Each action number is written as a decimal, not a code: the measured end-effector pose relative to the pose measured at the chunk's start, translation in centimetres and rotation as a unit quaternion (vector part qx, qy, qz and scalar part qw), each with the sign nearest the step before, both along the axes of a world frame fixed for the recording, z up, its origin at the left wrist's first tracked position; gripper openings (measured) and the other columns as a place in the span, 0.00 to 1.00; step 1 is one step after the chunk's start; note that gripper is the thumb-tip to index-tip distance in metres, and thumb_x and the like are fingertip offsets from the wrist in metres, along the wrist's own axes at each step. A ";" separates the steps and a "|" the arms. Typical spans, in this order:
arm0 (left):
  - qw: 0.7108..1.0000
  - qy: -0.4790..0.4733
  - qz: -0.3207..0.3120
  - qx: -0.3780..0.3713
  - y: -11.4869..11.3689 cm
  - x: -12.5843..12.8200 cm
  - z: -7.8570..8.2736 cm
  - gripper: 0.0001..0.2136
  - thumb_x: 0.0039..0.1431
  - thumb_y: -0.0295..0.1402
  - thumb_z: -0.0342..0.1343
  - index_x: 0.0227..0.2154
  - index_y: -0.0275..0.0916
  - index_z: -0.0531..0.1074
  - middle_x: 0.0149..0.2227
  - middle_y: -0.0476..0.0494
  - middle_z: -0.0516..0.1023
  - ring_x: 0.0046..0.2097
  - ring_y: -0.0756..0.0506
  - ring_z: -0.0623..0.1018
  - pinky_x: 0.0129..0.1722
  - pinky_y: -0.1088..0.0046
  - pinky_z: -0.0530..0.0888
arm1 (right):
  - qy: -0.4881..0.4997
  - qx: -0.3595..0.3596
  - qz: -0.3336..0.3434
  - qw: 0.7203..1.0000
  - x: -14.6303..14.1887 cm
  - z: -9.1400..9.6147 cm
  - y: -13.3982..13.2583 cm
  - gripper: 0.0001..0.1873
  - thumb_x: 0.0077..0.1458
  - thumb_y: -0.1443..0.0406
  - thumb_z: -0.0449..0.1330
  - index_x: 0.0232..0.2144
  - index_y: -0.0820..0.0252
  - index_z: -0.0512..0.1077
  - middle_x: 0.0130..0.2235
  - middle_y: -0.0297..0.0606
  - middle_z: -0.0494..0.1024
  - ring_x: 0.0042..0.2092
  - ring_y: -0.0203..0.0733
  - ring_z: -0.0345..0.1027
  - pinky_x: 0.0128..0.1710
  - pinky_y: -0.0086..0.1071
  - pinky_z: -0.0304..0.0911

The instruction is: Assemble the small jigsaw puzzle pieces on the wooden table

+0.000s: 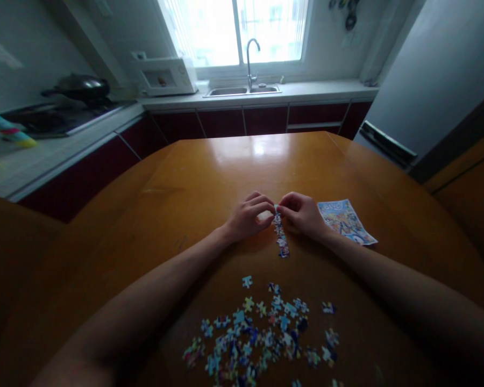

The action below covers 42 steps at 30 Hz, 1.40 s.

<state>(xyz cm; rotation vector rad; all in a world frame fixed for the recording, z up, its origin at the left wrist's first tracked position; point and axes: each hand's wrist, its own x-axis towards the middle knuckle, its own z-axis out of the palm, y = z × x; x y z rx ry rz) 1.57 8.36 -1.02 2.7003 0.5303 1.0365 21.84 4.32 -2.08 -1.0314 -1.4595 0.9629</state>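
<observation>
Both hands meet over the table point(210, 166): left hand point(248, 216) and right hand point(304, 214) apparently pinch the top of a puzzle strip point(281, 236).

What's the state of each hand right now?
Left hand: closed, fingertips pinching the top end of the puzzle strip.
Right hand: closed, pinching the same end of the strip from the other side.

I saw a wooden surface point(210, 177) bearing a strip of joined puzzle pieces point(281, 239), a printed leaflet point(344, 220) beside it, loose pieces point(258, 333) nearer.
</observation>
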 end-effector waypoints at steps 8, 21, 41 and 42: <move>0.998 -0.036 0.045 0.003 0.5 -0.4 0.0 0.01 0.60 0.30 0.59 0.34 0.41 0.74 0.37 0.45 0.79 0.42 0.46 0.75 0.44 0.66 0.74 | -0.067 0.071 -0.006 0.995 -0.2 0.6 -0.7 0.04 0.54 0.67 0.60 0.34 0.58 0.74 0.37 0.38 0.77 0.38 0.40 0.71 0.35 0.33 0.68; 0.999 -0.027 0.026 -0.008 0.5 -0.6 0.0 0.02 0.61 0.32 0.59 0.36 0.41 0.76 0.37 0.45 0.79 0.43 0.45 0.74 0.45 0.66 0.74 | -0.123 0.100 -0.006 0.987 -0.4 0.3 -0.8 0.02 0.54 0.69 0.61 0.33 0.57 0.72 0.36 0.35 0.75 0.36 0.39 0.69 0.34 0.33 0.66; 0.996 0.048 0.061 -0.046 1.2 -1.0 -0.2 0.03 0.60 0.32 0.61 0.31 0.42 0.79 0.34 0.46 0.81 0.39 0.45 0.73 0.43 0.66 0.72 | -0.292 0.076 -0.115 0.946 -0.1 -1.0 -0.4 0.09 0.57 0.69 0.61 0.32 0.56 0.81 0.38 0.41 0.75 0.44 0.47 0.67 0.47 0.43 0.63; 0.996 0.049 0.061 -0.046 1.2 -1.0 -0.1 0.03 0.60 0.32 0.61 0.31 0.42 0.79 0.34 0.46 0.81 0.39 0.45 0.73 0.43 0.66 0.72 | -0.295 0.078 -0.114 0.946 -0.1 -1.0 -0.4 0.09 0.57 0.69 0.61 0.32 0.55 0.82 0.38 0.41 0.75 0.44 0.47 0.67 0.47 0.43 0.63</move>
